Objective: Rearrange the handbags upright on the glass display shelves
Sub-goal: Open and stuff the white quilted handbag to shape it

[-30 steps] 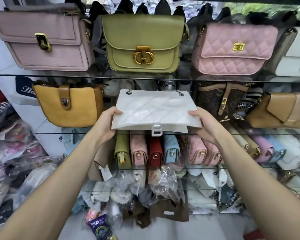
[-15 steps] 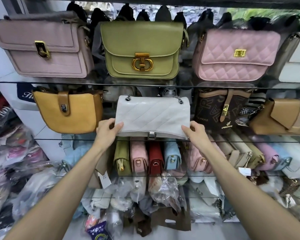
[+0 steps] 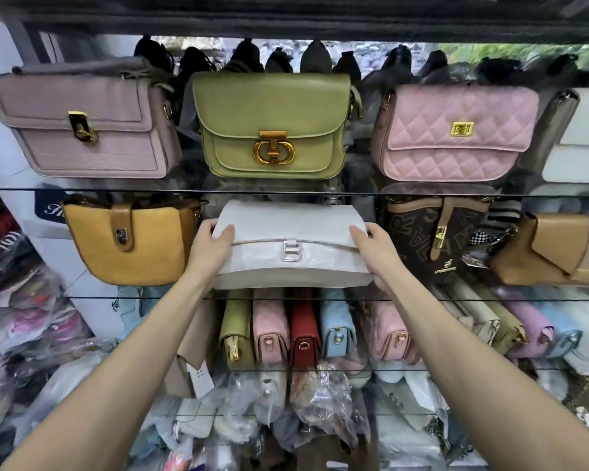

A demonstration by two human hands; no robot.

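We've got the white quilted leather flap handbag with the silver B clasp [image 3: 291,246] on the middle glass display shelf [image 3: 82,297], front-facing, in the slot between the mustard-yellow bucket handbag with the tan strap tab [image 3: 130,239] and the dark brown monogram-print handbag [image 3: 432,239]. Left hand [image 3: 211,244] grasps the bag's upper left corner, thumb over the flap, fingers round the side. Right hand [image 3: 376,248] does the same at the upper right corner. Neither palm has let go.

Step in hand, as we judge it: seating this bag upright. It looks nearly there, but the top seems to lean back a bit and the base sits close to the shelf's front edge.

To do it well:
- Keep both corners pinched evenly so the bag doesn't twist.
- Press the base flat onto the glass first, then bring the top forward until the flap faces square out (clasp centred, like the olive-green leather flap handbag with the gold ring clasp [image 3: 272,125] on the shelf above).
- Slide it back slightly so the base doesn't overhang the edge.
- Watch the side gaps; the left neighbour is just beside, and the right one looks close enough to nudge.
- Ease off one hand at a time and check it stands alone. Soft body, so we'd expect sag if released fast.

We can't tell where the chain strap is (hidden).
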